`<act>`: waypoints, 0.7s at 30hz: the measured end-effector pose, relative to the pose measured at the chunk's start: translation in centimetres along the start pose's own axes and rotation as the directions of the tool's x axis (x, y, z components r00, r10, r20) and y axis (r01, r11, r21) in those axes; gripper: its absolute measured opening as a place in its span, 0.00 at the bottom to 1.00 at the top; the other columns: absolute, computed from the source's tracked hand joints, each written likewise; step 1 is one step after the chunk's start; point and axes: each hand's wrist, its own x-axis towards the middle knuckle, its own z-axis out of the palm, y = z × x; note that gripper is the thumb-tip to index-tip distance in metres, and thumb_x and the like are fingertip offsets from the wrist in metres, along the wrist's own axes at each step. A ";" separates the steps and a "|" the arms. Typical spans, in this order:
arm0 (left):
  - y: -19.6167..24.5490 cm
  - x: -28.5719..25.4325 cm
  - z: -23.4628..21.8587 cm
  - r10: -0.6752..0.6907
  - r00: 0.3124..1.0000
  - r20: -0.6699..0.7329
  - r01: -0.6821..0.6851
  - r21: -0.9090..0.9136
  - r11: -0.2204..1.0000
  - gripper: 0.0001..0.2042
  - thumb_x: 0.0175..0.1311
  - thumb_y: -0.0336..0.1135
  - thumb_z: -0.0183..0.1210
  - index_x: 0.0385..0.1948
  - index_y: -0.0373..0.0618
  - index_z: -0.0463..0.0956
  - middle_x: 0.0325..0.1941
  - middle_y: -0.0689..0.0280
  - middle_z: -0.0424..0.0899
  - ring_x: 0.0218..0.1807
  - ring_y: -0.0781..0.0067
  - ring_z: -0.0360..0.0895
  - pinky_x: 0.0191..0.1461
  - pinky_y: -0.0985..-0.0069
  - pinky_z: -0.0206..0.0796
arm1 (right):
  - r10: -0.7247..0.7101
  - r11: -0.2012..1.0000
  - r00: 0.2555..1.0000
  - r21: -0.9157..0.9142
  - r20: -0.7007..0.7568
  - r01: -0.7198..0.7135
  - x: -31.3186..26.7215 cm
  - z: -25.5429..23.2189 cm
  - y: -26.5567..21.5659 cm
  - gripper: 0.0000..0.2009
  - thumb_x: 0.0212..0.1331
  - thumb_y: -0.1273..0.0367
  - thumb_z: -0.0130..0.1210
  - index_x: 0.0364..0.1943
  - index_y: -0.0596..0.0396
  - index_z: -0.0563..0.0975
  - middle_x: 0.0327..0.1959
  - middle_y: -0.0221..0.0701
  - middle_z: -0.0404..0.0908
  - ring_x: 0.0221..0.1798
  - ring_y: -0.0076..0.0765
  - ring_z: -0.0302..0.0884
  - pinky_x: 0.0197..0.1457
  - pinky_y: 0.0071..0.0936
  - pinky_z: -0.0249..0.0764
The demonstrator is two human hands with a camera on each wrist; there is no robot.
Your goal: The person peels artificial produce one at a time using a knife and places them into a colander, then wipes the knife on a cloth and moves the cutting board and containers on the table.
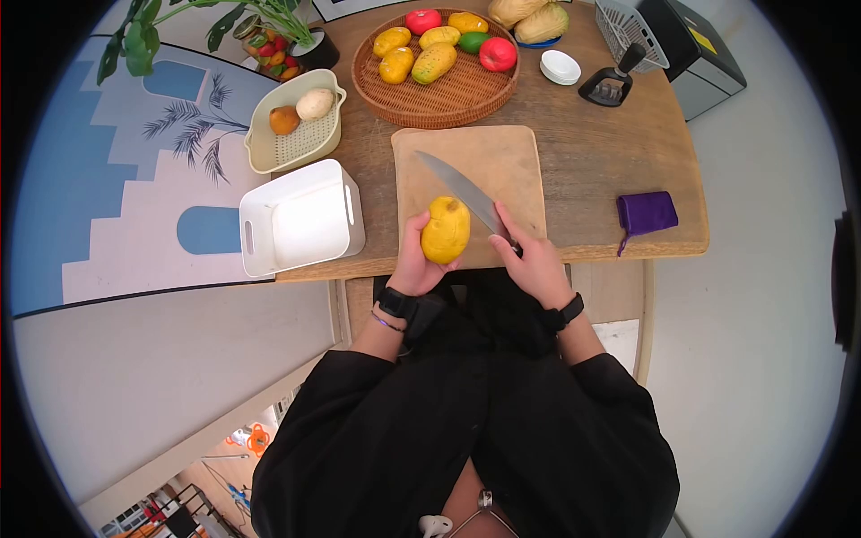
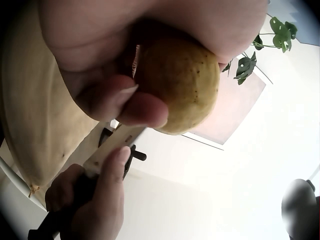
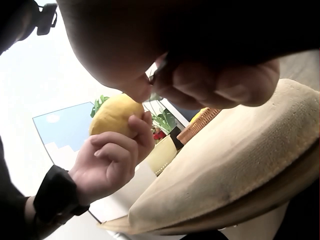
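Note:
My left hand [image 1: 419, 260] grips a yellow fruit [image 1: 446, 231] above the near edge of the cutting board [image 1: 466, 148]. In the left wrist view its fingertips curl against the fruit [image 2: 187, 85]. The right hand [image 1: 536, 267] holds a knife [image 1: 462, 186] by its black handle, forefinger laid along the blade, which slants up and left just beside the fruit. Seen from the right wrist, the left hand [image 3: 112, 160] has its fingers round the fruit [image 3: 116, 116]; most of the blade is hidden there.
A white bin [image 1: 300, 220] and a cream basket [image 1: 314, 148] with two round items stand left of the board. Behind it is a wicker tray [image 1: 448, 108] of several fruits. Rightward are white dishes [image 1: 560, 67], a black-handled tool [image 1: 610, 85] and a purple pouch [image 1: 647, 212].

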 end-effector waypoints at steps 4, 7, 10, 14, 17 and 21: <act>-0.2 0.2 -0.6 -0.018 1.000 0.001 0.018 0.010 1.000 0.24 0.78 0.59 0.42 0.53 0.48 0.76 0.40 0.64 0.84 0.31 0.65 0.78 0.32 0.71 0.69 | 0.013 0.999 1.000 -0.037 -0.018 -0.014 -0.2 0.7 0.7 0.30 0.69 0.54 0.60 0.74 0.35 0.69 0.40 0.45 0.87 0.42 0.53 0.87 0.47 0.38 0.81; -0.3 1.2 -1.3 -0.003 1.000 -0.006 0.003 0.018 1.000 0.24 0.79 0.60 0.44 0.52 0.48 0.76 0.41 0.65 0.84 0.33 0.67 0.80 0.35 0.70 0.72 | -0.148 0.984 0.973 0.074 -0.175 0.163 -1.8 1.8 0.5 0.31 0.67 0.56 0.62 0.75 0.35 0.68 0.36 0.42 0.87 0.36 0.50 0.86 0.42 0.37 0.81; -0.8 1.9 -0.9 0.026 0.997 -0.077 -0.027 -0.019 0.999 0.24 0.78 0.61 0.47 0.52 0.49 0.77 0.43 0.66 0.85 0.38 0.70 0.82 0.41 0.70 0.76 | -0.288 0.956 0.955 -0.074 -0.076 0.282 -2.5 2.3 -0.4 0.34 0.65 0.55 0.64 0.76 0.31 0.67 0.24 0.35 0.82 0.24 0.46 0.82 0.29 0.36 0.78; -1.1 2.0 -1.3 0.016 1.000 -0.019 -0.017 -0.076 0.997 0.25 0.77 0.61 0.49 0.52 0.48 0.77 0.44 0.63 0.85 0.48 0.66 0.84 0.55 0.66 0.76 | -0.337 0.919 0.941 -0.223 -0.011 0.327 -2.9 3.0 -0.8 0.34 0.65 0.51 0.63 0.76 0.27 0.66 0.16 0.36 0.76 0.19 0.45 0.79 0.25 0.38 0.76; -1.3 2.0 -1.5 0.053 0.997 -0.061 -0.057 -0.060 0.997 0.25 0.77 0.61 0.49 0.52 0.48 0.77 0.45 0.63 0.85 0.48 0.67 0.83 0.55 0.66 0.76 | -0.343 0.908 0.939 -0.258 -0.009 0.329 -2.7 3.1 -1.0 0.34 0.65 0.50 0.62 0.76 0.27 0.66 0.15 0.35 0.75 0.18 0.44 0.79 0.23 0.38 0.75; -1.3 1.3 -1.2 0.033 0.999 -0.043 -0.036 -0.072 0.997 0.24 0.77 0.61 0.50 0.53 0.48 0.77 0.46 0.64 0.85 0.49 0.67 0.83 0.56 0.65 0.76 | -0.362 0.900 0.932 -0.262 -0.008 0.347 -2.6 3.2 -0.9 0.34 0.65 0.49 0.62 0.76 0.27 0.66 0.16 0.36 0.76 0.18 0.45 0.79 0.23 0.39 0.75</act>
